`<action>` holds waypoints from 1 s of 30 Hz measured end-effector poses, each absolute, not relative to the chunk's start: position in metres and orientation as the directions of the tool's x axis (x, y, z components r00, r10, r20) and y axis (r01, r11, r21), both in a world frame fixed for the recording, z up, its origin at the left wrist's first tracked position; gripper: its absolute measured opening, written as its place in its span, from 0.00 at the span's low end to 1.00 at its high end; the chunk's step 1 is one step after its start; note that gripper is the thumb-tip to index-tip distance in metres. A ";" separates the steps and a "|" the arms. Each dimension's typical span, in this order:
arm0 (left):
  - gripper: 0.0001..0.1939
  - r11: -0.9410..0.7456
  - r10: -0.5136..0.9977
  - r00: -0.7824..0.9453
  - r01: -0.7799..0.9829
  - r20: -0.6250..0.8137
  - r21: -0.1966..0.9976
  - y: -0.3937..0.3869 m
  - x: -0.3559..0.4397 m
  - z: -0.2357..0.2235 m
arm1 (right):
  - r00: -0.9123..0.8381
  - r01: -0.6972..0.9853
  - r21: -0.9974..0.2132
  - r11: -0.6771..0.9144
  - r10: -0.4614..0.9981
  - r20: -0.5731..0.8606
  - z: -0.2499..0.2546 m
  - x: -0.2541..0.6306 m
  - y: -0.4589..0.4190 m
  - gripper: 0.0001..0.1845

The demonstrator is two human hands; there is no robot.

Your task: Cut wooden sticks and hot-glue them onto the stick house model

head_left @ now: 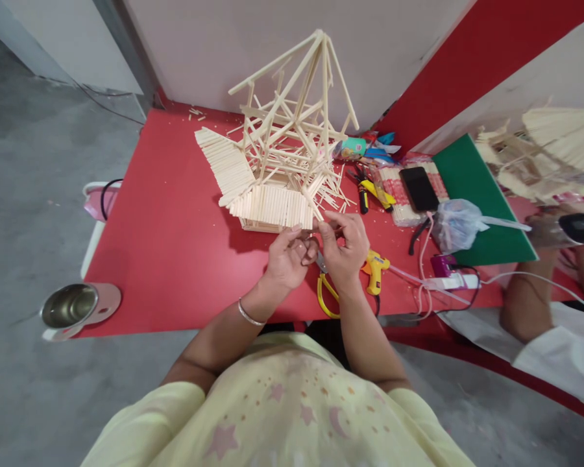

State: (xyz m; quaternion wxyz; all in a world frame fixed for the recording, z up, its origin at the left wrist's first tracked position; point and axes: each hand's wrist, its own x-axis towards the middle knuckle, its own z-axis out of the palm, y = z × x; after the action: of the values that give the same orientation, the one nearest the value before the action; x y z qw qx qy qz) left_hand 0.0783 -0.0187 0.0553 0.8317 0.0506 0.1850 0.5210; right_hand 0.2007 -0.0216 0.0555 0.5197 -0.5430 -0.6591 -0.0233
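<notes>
A red-topped table (175, 272) stands against a pale wall (214, 52), where a broad red band (457, 65) slants across at right and a gray post (121, 45) rises near the table's far left corner. Gray concrete floor (29, 214) spreads at left, crossed by a thin dark cable (102, 95), under soft, even light.

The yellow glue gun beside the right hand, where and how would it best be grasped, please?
I would take the yellow glue gun by its handle, coming from the near edge of the red table: the handle points that way, with the orange trigger on its left. Its nozzle cannot be made out beside the right hand, so I'd avoid that end.
</notes>
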 end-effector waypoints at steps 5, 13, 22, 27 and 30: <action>0.10 0.475 0.872 0.401 -0.834 -0.282 0.281 -0.018 0.078 0.056 | 0.123 0.761 -0.523 0.383 0.707 0.697 0.055 0.201 -0.022 0.10; 0.08 0.482 0.870 0.433 -0.846 -0.235 0.226 -0.018 0.077 0.055 | 0.117 0.751 -0.525 0.400 0.702 0.703 0.055 0.201 -0.021 0.10; 0.09 0.489 0.868 0.435 -0.832 -0.239 0.262 -0.018 0.076 0.057 | 0.165 0.774 -0.534 0.340 0.706 0.689 0.059 0.208 -0.036 0.11; 0.10 0.474 0.880 0.437 -0.835 -0.188 0.278 -0.020 0.076 0.056 | 0.199 0.791 -0.533 0.301 0.696 0.690 0.050 0.224 -0.057 0.11; 0.10 0.475 0.879 0.432 -0.831 -0.203 0.289 -0.020 0.076 0.055 | 0.225 0.833 -0.507 0.222 0.700 0.677 0.039 0.241 -0.070 0.11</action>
State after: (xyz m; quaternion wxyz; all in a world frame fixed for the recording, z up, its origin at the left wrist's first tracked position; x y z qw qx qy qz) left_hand 0.0755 -0.0201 0.0552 0.8431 0.0728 0.1640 0.5070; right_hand 0.2415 -0.0702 0.0389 0.4779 -0.6199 -0.6185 -0.0694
